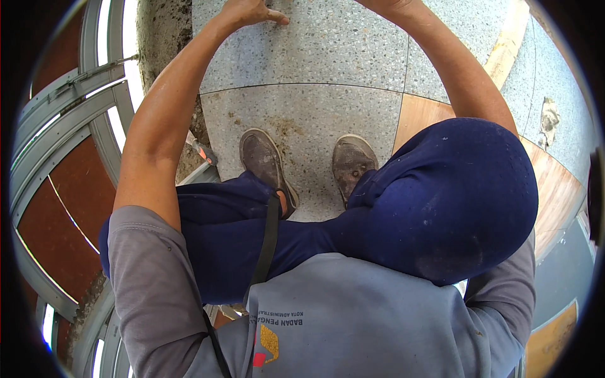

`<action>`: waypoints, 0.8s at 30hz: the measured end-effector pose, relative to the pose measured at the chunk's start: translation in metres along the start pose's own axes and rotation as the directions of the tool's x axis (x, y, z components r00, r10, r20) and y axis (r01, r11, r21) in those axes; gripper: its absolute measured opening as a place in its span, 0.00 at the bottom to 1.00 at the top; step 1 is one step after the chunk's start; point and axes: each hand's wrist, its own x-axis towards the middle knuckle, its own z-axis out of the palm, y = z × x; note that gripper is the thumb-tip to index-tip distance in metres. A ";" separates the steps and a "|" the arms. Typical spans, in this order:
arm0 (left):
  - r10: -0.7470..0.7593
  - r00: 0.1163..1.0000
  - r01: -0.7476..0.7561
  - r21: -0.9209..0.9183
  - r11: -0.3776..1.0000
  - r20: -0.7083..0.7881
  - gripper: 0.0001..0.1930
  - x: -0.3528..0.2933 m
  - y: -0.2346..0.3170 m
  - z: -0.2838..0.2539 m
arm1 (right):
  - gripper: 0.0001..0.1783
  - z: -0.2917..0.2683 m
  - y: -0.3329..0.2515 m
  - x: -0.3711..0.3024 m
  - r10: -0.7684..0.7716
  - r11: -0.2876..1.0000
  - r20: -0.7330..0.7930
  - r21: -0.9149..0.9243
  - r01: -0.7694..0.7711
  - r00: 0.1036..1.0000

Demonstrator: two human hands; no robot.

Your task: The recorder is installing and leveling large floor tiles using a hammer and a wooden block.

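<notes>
At the top edge, my left hand is over the speckled grey floor tiles. Its thumb points out to the right, and I see nothing in the hand; the upper part is cut off by the picture's edge. My right hand is also at the top edge, farther right, and only the part by the wrist shows. Its fingers are out of view, so whatever it touches is hidden. Below the hands, my dusty brown shoes stand on a stained tile.
Grey metal framing with reddish-brown panels lines the left. Beside a rough concrete strip lies a tool with an orange and grey handle. A wooden strip, wood-look tiles and a crumpled pale scrap are at right.
</notes>
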 end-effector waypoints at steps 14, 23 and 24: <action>0.046 0.998 -0.046 0.010 0.999 -0.050 0.62 0.001 -0.007 0.008 | 0.10 0.010 0.008 -0.003 -0.357 0.759 -0.063 -0.602 0.250 0.932; 0.059 0.998 -0.059 -0.003 0.998 -0.035 0.60 0.005 -0.006 0.003 | 0.18 0.007 0.014 -0.013 -0.501 0.134 0.172 -0.953 0.272 0.848; 0.055 0.998 -0.054 -0.027 0.998 0.009 0.60 0.004 -0.005 0.000 | 0.19 0.009 0.018 -0.015 -0.529 0.096 0.172 -0.961 0.261 0.831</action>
